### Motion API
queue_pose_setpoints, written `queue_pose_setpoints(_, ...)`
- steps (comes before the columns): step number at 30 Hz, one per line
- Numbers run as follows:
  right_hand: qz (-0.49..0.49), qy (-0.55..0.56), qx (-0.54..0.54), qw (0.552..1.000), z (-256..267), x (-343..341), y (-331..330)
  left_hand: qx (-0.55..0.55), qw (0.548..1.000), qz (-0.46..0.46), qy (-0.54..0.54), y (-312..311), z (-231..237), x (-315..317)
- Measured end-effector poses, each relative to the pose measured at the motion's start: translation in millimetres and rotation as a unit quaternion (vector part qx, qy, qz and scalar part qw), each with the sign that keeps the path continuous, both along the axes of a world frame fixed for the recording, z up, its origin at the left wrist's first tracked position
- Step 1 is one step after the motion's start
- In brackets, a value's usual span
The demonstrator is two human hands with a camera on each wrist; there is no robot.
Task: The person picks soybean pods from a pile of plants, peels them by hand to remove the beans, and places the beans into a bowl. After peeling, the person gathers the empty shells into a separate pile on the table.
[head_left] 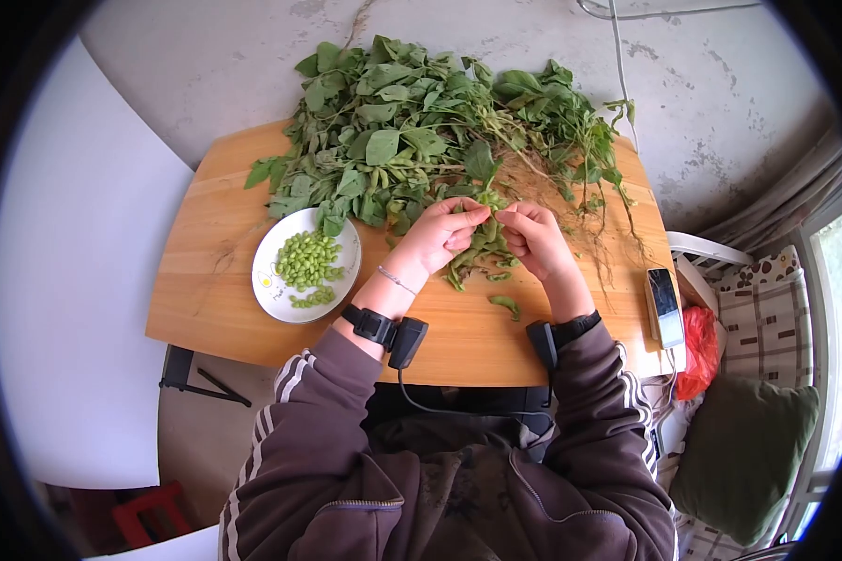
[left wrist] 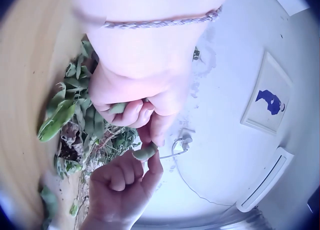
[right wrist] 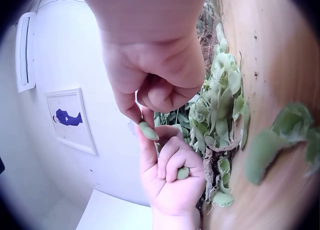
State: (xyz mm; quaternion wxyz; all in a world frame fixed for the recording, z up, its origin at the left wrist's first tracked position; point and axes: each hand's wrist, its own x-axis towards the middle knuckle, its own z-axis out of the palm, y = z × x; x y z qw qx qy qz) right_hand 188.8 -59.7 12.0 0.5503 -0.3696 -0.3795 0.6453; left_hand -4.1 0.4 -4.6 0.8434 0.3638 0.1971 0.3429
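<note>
Both hands meet over the table, the left hand [head_left: 437, 234] and the right hand [head_left: 537, 243] nearly fingertip to fingertip. Between them is a small green soybean pod [right wrist: 148, 131], pinched by thumb and finger from each side. The curled lower fingers of the left hand hold another green piece [right wrist: 183, 173] against the palm, mostly hidden; I cannot tell if it is a pod or a bean. Below the hands lies a heap of green pods and shells [head_left: 482, 252]. A white plate [head_left: 269, 245] to the left carries shelled green beans [head_left: 307, 260].
Leafy soybean plants [head_left: 384, 140] cover the back of the wooden table [head_left: 206, 271], with roots and soil [head_left: 533, 178] at the back right. A loose pod [head_left: 505, 305] lies near the front. A phone [head_left: 664, 299] stands at the right edge, beside a red bag [head_left: 698, 351].
</note>
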Motion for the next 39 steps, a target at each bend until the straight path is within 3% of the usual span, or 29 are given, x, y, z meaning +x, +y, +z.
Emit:
queue_pose_setpoints(4, -0.016, 0.027, -0.018, 0.999, -3.3, 0.3, 2.3, 0.0, 1.0, 0.014, -0.001, -1.1, 0.3, 2.4)
queue_pose_setpoints(5, -0.021, 0.03, -0.016, 0.999, -2.9, -0.1, 1.8, 0.04, 0.998, 0.033, 0.041, -1.5, 2.2, 1.5)
queue_pose_setpoints(7, -0.068, -0.066, 0.014, 0.995, -5.1, -0.6, 1.9, 0.12, 0.982, 0.072, 0.126, -3.5, 10.7, -1.6)
queue_pose_setpoints(10, -0.127, -0.179, 0.048, 0.974, -2.5, -5.4, 0.3, 0.32, 0.913, 0.169, 0.191, -7.6, 14.1, 6.1)
queue_pose_setpoints(13, -0.158, -0.246, 0.079, 0.953, -0.3, -10.0, -1.2, 0.448, 0.834, 0.186, 0.263, -5.1, 10.0, 5.5)
queue_pose_setpoints(16, -0.169, -0.262, 0.088, 0.946, -2.2, -8.7, -0.6, 0.438, 0.826, 0.179, 0.306, -7.4, 12.2, 3.5)
queue_pose_setpoints(20, -0.182, -0.241, 0.089, 0.949, -1.6, -9.9, -1.1, 0.343, 0.894, 0.162, 0.238, -7.6, 10.5, 5.1)
queue_pose_setpoints(22, -0.154, -0.175, 0.062, 0.97, -2.4, -6.5, -0.4, 0.241, 0.934, 0.115, 0.236, -8.8, 15.6, 2.0)
queue_pose_setpoints(26, -0.092, -0.039, 0.041, 0.994, -7.2, -2.2, 2.5, 0.165, 0.97, 0.079, 0.161, -7.3, 15.6, 1.0)
queue_pose_setpoints(29, -0.07, 0.004, 0.024, 0.997, -5.7, -1.6, 1.9, 0.118, 0.983, 0.043, 0.133, -2.6, 13.5, -3.5)
queue_pose_setpoints(34, -0.029, 0.017, -0.005, 0.999, -2.5, -1.1, 1.3, 0.022, 0.996, -0.003, 0.09, 2.8, 10.2, -6.7)
queue_pose_setpoints(37, -0.031, 0.03, -0.022, 0.999, -3.8, -1.4, 3.5, -0.007, 0.999, -0.021, 0.045, 4.5, 7.7, -6.6)
queue_pose_setpoints(38, -0.031, 0.034, -0.026, 0.999, -6.3, -0.9, 4.8, 0.019, 0.997, -0.002, 0.079, 4.8, 6.8, -6.1)
queue_pose_setpoints(39, -0.084, -0.068, 0.028, 0.994, -8.7, -2.5, 5.8, 0.045, 0.993, 0.018, 0.112, 4.6, 7.1, -5.7)
